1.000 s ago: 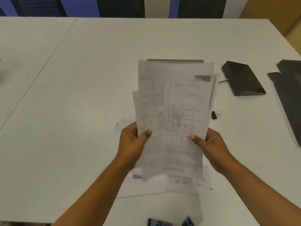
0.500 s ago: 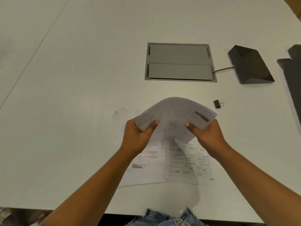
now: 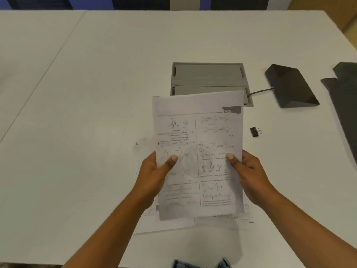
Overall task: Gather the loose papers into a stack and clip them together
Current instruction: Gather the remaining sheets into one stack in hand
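White counter (image 3: pixel 96 93) with a grey recessed cable hatch (image 3: pixel 208 76); dark wedge-shaped device (image 3: pixel 289 88) on a cord (image 3: pixel 260 91); black flat pieces (image 3: pixel 345 97) at right edge.

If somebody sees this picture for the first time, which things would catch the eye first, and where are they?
First, the printed papers held up in the middle, gripped on both sides by the left hand and the right hand. More sheets lie on the white table under them. To the right, a small black binder clip lies apart, and behind the papers a grey hatch is set into the table.
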Demonstrator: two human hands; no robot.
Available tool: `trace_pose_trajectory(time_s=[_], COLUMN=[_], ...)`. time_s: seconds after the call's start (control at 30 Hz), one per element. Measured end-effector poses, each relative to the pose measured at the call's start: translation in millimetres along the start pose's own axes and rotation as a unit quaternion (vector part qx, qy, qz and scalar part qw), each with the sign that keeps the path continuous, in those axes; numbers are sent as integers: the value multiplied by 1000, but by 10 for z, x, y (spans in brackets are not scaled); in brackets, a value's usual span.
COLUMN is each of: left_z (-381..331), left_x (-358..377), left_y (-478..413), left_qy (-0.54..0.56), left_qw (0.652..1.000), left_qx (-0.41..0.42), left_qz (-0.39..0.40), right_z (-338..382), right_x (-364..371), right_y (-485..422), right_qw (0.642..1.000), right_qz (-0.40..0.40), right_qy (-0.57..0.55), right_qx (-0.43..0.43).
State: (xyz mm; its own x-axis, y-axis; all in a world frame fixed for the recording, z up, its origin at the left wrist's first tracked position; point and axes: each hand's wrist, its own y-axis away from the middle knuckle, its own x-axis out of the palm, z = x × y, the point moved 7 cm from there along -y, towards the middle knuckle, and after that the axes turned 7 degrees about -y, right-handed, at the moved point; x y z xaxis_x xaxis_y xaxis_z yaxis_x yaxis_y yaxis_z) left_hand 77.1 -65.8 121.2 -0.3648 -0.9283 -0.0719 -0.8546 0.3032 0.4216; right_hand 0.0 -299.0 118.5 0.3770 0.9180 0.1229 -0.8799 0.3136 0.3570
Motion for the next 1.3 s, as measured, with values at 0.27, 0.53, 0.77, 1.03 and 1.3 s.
trace_pose_trajectory(time_s=[0.27, 0.53, 0.77, 1.03, 1.3], left_z=[349, 740, 910, 953, 917], left_x=[-374, -792, -769, -725, -814], left_y=[267, 417, 481, 487, 464], left_qy=[7, -11, -5, -17, -41], left_qw=[995, 988, 985, 983, 982], left_qx=[-56, -94, -106, -110, -99], left_qz=[-80, -124, -136, -144, -155], right_z=[-561, -1348, -1428, -1315, -1120], right_x=[-451, -998, -915, -1131, -1216], right_y=[66, 242, 251, 274, 328], right_qw=[979, 803, 832, 880, 945], right_qz=[-99, -184, -212, -248, -206], right_qy=[154, 491, 442, 357, 233], right_qx=[91, 284, 260, 189, 99])
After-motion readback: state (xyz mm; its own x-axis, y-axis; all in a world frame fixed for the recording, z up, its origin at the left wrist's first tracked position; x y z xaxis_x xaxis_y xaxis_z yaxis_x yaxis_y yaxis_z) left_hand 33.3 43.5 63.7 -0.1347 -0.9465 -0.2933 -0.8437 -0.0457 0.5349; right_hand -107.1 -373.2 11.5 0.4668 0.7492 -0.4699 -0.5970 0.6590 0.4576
